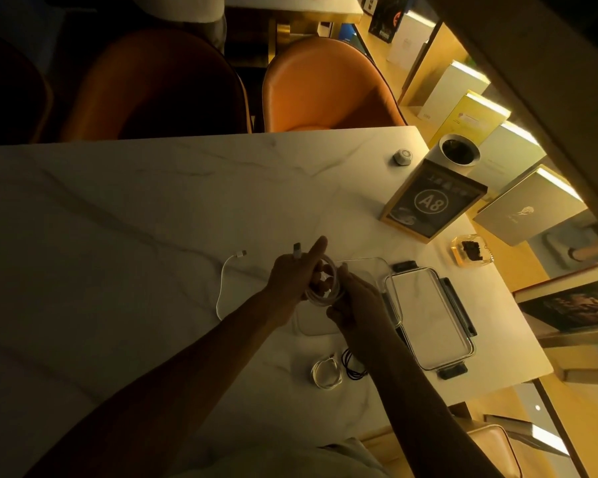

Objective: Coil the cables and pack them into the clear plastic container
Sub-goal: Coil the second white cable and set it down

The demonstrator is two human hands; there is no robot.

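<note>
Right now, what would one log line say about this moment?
left hand: holds white cable coil | right hand: winding it | tail: on table | clear container: empty | white coil, black coil: waiting

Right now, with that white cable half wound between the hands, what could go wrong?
The white cable has a loose tail trailing left across the marble table; it could snag or drag as winding goes on. The loops are held only between the left hand and right hand, so they may spring open. The coiled white cable and black cable lie near the right forearm and could be swept aside.
</note>
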